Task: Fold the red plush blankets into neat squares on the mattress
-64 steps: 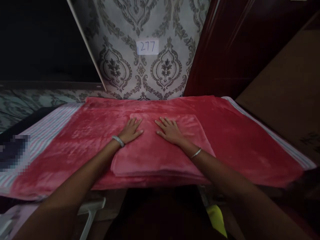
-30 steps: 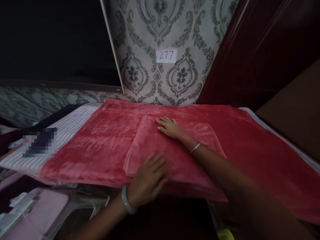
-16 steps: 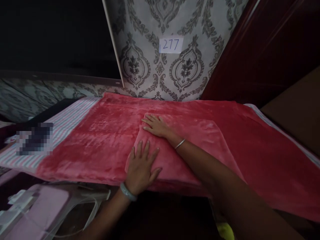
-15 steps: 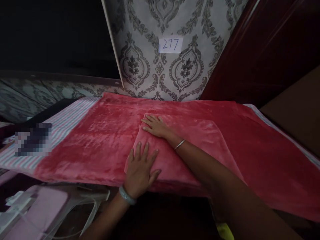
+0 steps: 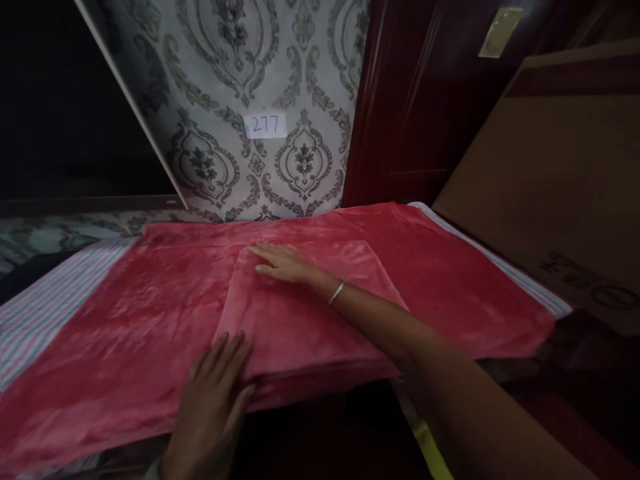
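Note:
A folded pink plush cloth (image 5: 320, 327), roughly four-sided, lies flat on a larger red plush blanket (image 5: 130, 333). My right hand (image 5: 283, 262), below a wrist with a thin silver bracelet (image 5: 337, 292), rests palm down by the cloth's far left corner, fingers stretched out. Nearer to me, my left hand (image 5: 213, 400) lies at the cloth's front left corner with its fingers straight and close together, thumb apart. Neither hand grips anything. What lies under the palms is hidden.
A striped sheet (image 5: 65, 287) shows beneath the blanket at both ends. Behind are a dark screen (image 5: 65, 100), patterned wallpaper with a paper marked 277 (image 5: 266, 125), and a dark red door (image 5: 400, 100). A large cardboard box (image 5: 550, 173) stands at the right.
The view has swung to the right, bringing more of the box into sight. My left hand has slid nearer to me, toward the front edge of the cloth. My right hand stays near the far corner.

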`<state>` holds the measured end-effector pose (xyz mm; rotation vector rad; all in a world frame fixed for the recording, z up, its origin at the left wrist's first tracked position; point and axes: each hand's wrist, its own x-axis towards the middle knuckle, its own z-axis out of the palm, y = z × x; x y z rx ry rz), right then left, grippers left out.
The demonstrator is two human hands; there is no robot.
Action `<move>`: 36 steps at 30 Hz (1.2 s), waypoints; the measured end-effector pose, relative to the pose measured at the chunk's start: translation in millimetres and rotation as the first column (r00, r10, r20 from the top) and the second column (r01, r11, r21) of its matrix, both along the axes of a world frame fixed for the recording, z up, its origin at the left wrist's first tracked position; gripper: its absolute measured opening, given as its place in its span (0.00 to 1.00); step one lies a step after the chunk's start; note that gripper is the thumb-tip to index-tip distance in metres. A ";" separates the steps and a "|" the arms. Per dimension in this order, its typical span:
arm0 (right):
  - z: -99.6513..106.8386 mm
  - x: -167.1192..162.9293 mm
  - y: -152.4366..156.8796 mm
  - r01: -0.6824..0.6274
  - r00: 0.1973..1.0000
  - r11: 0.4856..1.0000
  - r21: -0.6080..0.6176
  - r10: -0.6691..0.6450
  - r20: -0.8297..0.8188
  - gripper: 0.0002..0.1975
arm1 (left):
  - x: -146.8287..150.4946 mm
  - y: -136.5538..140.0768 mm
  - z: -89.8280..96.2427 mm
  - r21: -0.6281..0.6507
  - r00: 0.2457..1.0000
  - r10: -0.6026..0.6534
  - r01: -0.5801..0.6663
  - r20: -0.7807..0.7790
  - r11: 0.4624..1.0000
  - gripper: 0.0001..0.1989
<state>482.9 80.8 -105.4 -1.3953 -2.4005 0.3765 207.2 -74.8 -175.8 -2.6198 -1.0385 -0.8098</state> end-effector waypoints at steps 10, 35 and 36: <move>-18.3 89.7 -93.9 0.036 0.992 0.998 -0.056 -0.029 0.121 0.35 | 159.5 152.3 106.5 -0.507 0.921 -0.384 0.358 0.057 0.784 0.32; -4.5 122.4 -203.0 -0.104 0.972 0.990 -0.090 0.082 -0.219 0.31 | 213.1 216.0 48.2 -0.486 0.900 -0.346 0.185 -0.266 0.854 0.30; -2.0 132.3 -193.2 -0.053 0.981 0.997 -0.057 0.041 -0.188 0.31 | 222.5 212.7 56.1 -0.492 0.888 -0.383 0.221 -0.256 0.842 0.30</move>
